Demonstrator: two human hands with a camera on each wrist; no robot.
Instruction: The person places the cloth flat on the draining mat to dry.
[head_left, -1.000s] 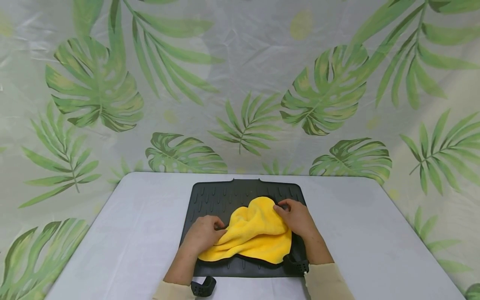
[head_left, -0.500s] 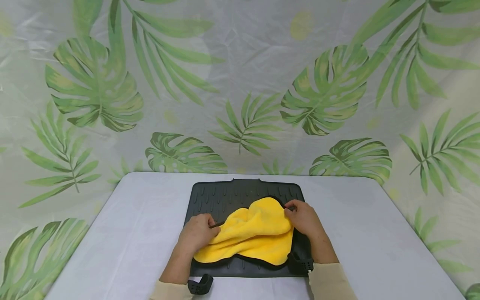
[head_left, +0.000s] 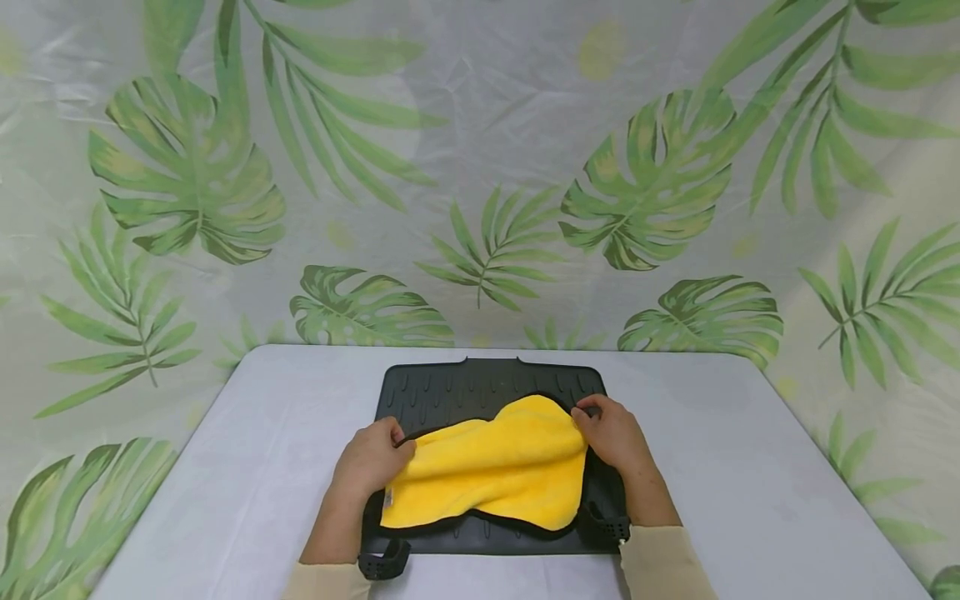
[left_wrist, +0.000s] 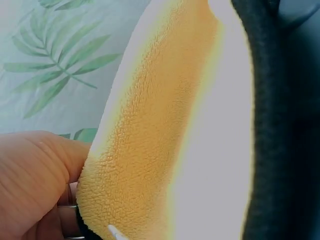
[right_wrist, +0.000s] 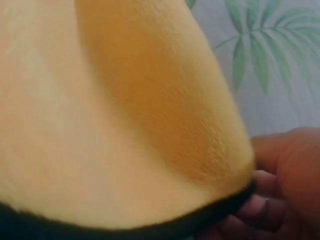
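Note:
A yellow plush cloth (head_left: 487, 471) with a black border is spread between my hands over a dark mat. My left hand (head_left: 371, 457) pinches its upper left corner between thumb and fingers. At the upper right corner, my right hand (head_left: 613, 433) pinches the edge. In the left wrist view the thumb of my left hand (left_wrist: 35, 175) lies on the yellow face of the cloth (left_wrist: 145, 125), with a small white tag near the bottom. The right wrist view has my right hand (right_wrist: 295, 175) gripping the black-edged corner of the cloth (right_wrist: 115, 125), its fingers partly behind it.
The black ridged mat (head_left: 427, 396) lies under the cloth on a white table (head_left: 720, 450). A leaf-patterned sheet (head_left: 480, 167) hangs behind the table. Black bands (head_left: 385, 560) are worn on both wrists.
My left hand has moved left and slightly away from me, drawing the cloth's corner out. My right hand has shifted a little right. The cloth is wider and less wrinkled.

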